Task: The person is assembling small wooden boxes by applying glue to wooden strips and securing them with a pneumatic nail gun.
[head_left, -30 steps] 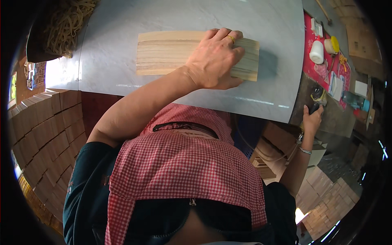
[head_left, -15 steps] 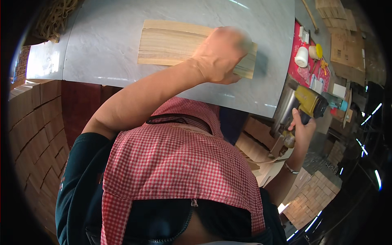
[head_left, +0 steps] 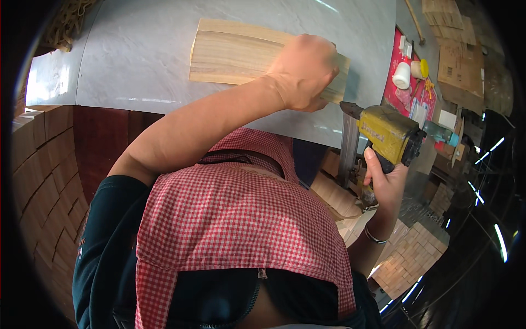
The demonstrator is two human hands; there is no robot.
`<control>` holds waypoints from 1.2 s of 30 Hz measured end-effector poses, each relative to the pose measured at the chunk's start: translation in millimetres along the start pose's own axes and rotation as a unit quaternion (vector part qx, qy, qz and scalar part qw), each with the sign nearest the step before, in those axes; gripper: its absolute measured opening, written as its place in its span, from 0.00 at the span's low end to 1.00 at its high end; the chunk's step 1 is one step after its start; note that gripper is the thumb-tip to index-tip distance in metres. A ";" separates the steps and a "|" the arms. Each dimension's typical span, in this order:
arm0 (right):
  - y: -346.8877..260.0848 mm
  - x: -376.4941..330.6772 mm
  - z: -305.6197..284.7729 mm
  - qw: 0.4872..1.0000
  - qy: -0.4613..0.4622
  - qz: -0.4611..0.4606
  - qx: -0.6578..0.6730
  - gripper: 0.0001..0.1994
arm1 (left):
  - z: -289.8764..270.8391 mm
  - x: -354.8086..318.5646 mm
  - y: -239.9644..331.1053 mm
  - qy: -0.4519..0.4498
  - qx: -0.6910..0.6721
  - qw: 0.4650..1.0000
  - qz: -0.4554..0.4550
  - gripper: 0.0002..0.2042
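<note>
A pale wooden piece point(head_left: 235, 54), long and box-like, lies on the grey marbled tabletop point(head_left: 139, 66). My left hand point(head_left: 304, 71) is closed over its right end, fingers curled round it; the fingertips are partly hidden behind the hand. At the right, my right hand point(head_left: 388, 178) grips the handle of a yellow nail gun point(head_left: 386, 130). The gun's dark nose points left, close to the near right corner of the wood, and its long metal magazine hangs downward. Whether the nose touches the wood I cannot tell.
On a red surface point(head_left: 392, 88) right of the tabletop stand a white bottle point(head_left: 401, 75) and a yellow-lidded jar point(head_left: 419, 69). Cardboard boxes point(head_left: 460, 71) are beyond. Stacked wooden pieces rise at the left point(head_left: 46, 164) and lower right point(head_left: 411, 260). Tan bands point(head_left: 66, 24) hang at the upper left.
My right hand has brought the nail gun leftward and turned its nose toward the wood. The wooden piece, under my left hand, has shifted slightly right and tilted a little.
</note>
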State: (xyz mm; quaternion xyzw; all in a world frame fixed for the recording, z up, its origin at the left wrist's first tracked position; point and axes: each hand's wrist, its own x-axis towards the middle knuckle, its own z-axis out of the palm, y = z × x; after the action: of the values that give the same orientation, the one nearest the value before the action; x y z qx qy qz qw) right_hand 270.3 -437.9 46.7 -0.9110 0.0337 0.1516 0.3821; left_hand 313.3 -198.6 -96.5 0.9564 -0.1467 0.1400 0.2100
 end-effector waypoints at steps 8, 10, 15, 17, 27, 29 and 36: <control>-0.1 -1.5 6.7 1.000 0.004 0.023 0.006 0.12 | 2.3 0.0 -0.2 0.041 0.010 0.999 0.017 0.22; -0.7 -3.5 9.1 0.999 0.001 0.035 0.010 0.12 | -2.0 0.7 1.4 0.004 0.001 1.000 0.007 0.25; 2.1 -8.1 11.1 0.999 0.010 0.026 0.023 0.12 | -7.8 -4.5 -2.7 -0.019 -0.012 1.000 -0.005 0.30; 3.4 -8.9 11.8 0.999 0.017 0.006 0.032 0.12 | -11.9 -12.3 -10.0 -0.006 -0.016 1.000 -0.011 0.32; 11.6 -12.1 3.8 0.999 0.033 -0.014 0.040 0.12 | -139.3 -82.2 -84.7 -0.202 -0.016 0.964 -0.174 0.27; 6.4 -12.9 9.1 0.999 0.016 -0.025 0.040 0.11 | -121.1 -97.0 -92.8 -0.069 0.001 0.996 -0.059 0.22; -12.7 -8.9 24.7 0.998 -0.026 -0.056 0.030 0.08 | -73.2 -78.2 -69.9 -0.039 0.021 0.995 -0.093 0.23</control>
State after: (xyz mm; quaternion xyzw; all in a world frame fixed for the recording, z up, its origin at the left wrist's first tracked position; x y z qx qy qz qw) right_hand 257.9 -411.9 41.7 -0.8953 -0.0223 0.1523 0.4181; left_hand 250.2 -88.1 -83.6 0.9749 -0.0622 0.0851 0.1962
